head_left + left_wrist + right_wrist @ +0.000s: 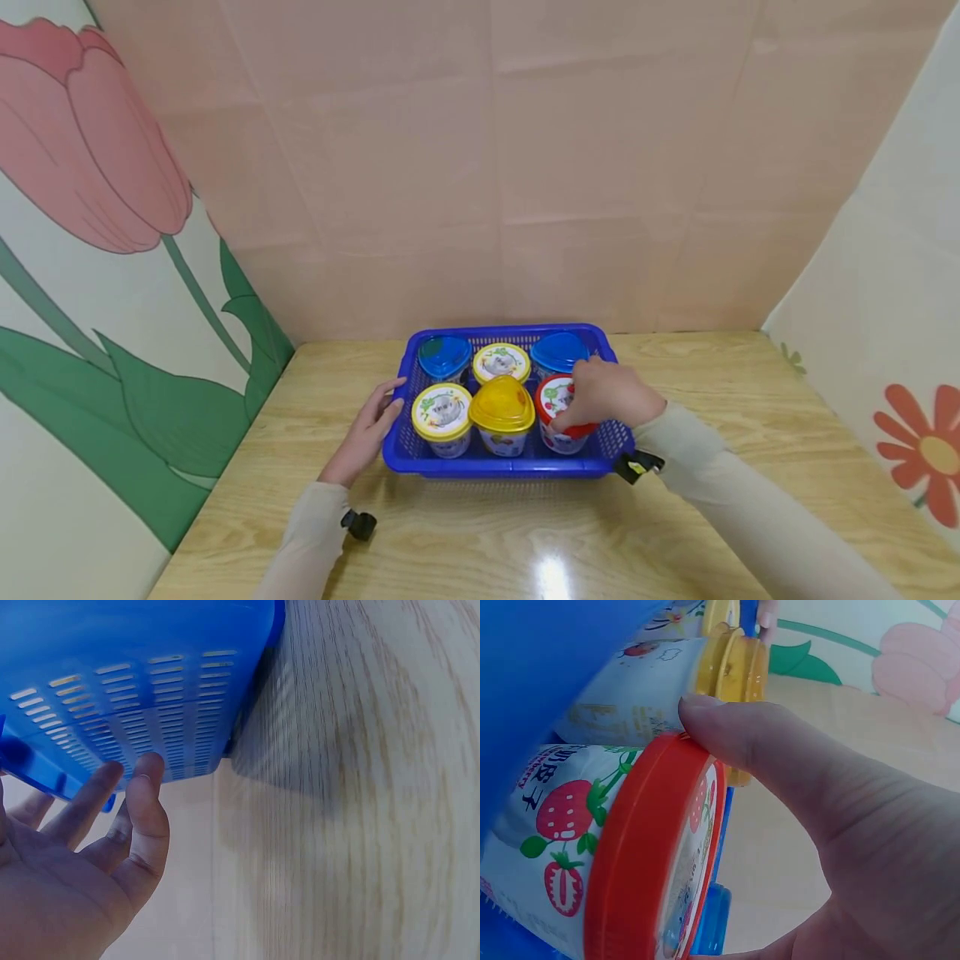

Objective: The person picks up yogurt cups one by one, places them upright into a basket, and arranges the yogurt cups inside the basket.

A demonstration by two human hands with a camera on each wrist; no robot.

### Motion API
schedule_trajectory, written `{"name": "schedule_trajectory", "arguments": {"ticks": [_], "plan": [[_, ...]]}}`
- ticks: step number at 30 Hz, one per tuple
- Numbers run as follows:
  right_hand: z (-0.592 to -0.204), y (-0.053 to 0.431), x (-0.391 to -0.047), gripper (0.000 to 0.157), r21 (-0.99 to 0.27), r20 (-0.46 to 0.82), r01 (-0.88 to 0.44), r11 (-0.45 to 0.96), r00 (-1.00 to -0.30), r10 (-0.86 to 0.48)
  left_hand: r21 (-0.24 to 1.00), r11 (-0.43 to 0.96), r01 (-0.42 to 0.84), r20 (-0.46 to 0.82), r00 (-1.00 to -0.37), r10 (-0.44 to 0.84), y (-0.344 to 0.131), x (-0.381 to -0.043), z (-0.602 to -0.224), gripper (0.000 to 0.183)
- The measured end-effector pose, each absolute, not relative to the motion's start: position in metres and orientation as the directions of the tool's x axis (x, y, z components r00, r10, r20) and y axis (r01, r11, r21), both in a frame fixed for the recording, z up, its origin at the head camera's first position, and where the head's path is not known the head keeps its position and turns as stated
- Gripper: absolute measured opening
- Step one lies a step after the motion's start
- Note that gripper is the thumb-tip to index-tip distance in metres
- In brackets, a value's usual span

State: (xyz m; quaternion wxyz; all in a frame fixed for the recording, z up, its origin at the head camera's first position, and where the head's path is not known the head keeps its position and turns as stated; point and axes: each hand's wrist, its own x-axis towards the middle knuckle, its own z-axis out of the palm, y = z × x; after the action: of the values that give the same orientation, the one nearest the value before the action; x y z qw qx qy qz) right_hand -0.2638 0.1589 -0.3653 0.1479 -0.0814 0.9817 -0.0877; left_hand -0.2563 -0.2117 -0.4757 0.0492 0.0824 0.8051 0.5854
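Head view: right hand (609, 393) grips red-lidded strawberry-print cup (561, 414) at front right of blue slotted plastic basket (405, 450) — lift straight up, clear of yellow-lidded neighbour (502, 412); left hand (372, 425), fingers straight, steadies basket's side.

Left grip (371, 427) flat, fingers straight; right grip (609, 393) curled, pinching.

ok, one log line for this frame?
right hand: grips red-lidded cup | left hand: fingers on blue basket side | basket: six cups, on table

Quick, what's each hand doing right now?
Left hand: open, fingers resting against the blue basket.
Right hand: gripping the red-lidded cup by its lid.
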Motion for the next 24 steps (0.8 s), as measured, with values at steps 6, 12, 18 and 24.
{"name": "schedule_trajectory", "arguments": {"ticks": [6, 12, 18, 24], "plan": [[-0.369, 0.159, -0.264, 0.088, -0.202, -0.278, -0.133, 0.970, -0.942, -0.186, 0.951, 0.296, 0.088, 0.032, -0.981, 0.191, -0.211, -0.255, -0.475, 0.047], [-0.368, 0.156, -0.264, 0.083, -0.194, -0.287, -0.128, 0.973, -0.941, -0.181, 0.947, 0.307, 0.096, 0.038, -0.981, 0.191, -0.211, -0.255, -0.474, 0.048], [-0.368, 0.155, -0.265, 0.081, -0.157, -0.306, -0.125, 0.980, -0.937, -0.169, 0.945, 0.314, 0.091, 0.031, -0.981, 0.192, -0.212, -0.257, -0.475, 0.047], [-0.370, 0.155, -0.266, 0.086, -0.156, -0.305, -0.123, 0.980, -0.938, -0.166, 0.947, 0.314, 0.070, 0.003, -0.978, 0.209, -0.207, -0.245, -0.450, 0.047]]}}
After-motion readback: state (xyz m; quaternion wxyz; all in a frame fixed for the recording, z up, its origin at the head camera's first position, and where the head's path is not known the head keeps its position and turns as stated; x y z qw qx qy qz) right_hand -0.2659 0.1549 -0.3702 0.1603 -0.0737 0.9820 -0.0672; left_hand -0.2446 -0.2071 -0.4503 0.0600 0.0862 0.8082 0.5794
